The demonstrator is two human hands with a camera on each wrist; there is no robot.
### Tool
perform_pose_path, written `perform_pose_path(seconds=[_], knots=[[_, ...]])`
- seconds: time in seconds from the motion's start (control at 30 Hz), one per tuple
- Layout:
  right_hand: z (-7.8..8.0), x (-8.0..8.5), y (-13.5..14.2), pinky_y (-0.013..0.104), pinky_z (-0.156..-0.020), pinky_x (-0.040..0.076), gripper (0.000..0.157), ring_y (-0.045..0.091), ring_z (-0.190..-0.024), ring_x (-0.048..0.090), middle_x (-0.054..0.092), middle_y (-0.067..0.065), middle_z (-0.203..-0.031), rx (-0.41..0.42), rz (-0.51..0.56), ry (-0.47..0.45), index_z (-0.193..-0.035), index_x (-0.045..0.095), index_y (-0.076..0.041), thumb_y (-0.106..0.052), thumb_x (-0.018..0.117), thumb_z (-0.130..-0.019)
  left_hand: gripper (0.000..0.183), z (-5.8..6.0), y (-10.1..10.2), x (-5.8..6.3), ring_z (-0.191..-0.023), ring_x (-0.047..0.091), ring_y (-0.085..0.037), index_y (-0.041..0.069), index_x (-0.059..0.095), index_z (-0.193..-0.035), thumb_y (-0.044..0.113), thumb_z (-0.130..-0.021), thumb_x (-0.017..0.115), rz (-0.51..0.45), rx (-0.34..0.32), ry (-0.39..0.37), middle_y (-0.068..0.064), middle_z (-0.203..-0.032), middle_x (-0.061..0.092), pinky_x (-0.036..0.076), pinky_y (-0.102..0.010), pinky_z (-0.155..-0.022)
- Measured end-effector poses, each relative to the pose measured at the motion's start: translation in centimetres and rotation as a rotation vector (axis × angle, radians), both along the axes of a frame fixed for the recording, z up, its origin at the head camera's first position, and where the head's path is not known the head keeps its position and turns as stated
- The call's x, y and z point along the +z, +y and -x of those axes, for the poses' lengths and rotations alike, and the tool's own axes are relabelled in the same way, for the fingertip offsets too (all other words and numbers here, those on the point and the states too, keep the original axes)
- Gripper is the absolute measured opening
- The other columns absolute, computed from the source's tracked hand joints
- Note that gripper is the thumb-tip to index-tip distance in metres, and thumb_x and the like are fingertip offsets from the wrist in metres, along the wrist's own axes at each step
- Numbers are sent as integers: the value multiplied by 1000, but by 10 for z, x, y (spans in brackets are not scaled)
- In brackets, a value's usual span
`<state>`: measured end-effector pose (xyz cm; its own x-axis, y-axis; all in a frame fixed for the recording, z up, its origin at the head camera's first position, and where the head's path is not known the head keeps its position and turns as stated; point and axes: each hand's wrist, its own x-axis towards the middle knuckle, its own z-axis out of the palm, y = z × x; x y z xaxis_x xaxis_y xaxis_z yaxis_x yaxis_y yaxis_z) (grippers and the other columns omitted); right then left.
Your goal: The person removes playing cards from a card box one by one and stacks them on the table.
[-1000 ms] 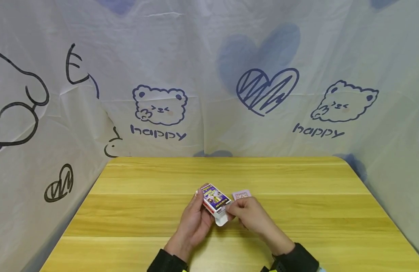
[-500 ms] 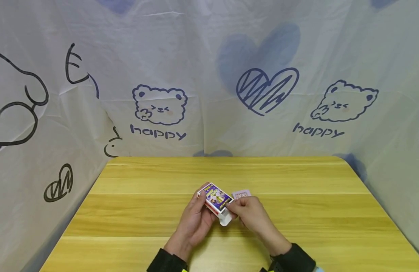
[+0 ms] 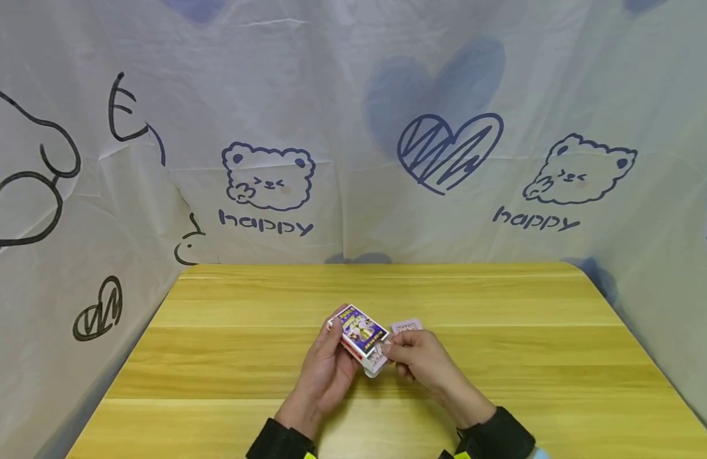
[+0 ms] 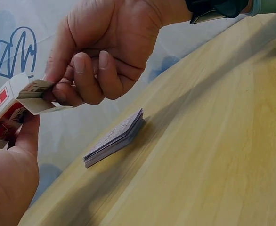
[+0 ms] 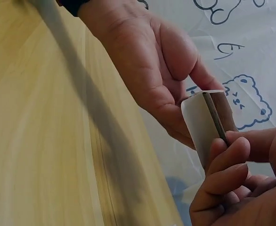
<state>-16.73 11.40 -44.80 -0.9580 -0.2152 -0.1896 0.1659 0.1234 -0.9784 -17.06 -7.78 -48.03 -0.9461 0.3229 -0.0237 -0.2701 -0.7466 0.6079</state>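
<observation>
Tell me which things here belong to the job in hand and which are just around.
Part of the job:
box, held in the left hand
cards at its mouth, pinched by the right hand
stack on the table, probably, as it looks like cards too

Just around:
sheet
bear drawings
scribbled heart

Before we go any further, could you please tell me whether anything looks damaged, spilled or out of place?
Nothing clearly stands out. The card box is open at the end where the right hand pinches the cards, and a separate card stack lies in one pile on the table.
</observation>
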Motion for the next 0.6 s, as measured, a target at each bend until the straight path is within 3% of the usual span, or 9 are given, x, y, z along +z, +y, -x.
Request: perform_pose_path(seconds=[0.37, 0.6], knots=[[-1, 2, 0, 20, -38, 30, 29, 7, -43, 38, 47, -5, -53, -43, -68, 49, -72, 61, 0, -22, 72, -86, 55, 2, -1, -1, -131, 44, -24, 18, 25, -151, 39, -103, 43, 12, 32, -60, -12, -150, 32, 42, -35, -107], [-2, 5, 0, 21, -43, 34, 20, 9, -50, 45, 56, 1, -66, 18, -7, 14, -93, 62, 8, -10, 68, -86, 56, 5, -1, -1, -135, 38, -21, 13, 26, -150, 37, -103, 44, -12, 104, -66, -13, -156, 24, 38, -31, -110]])
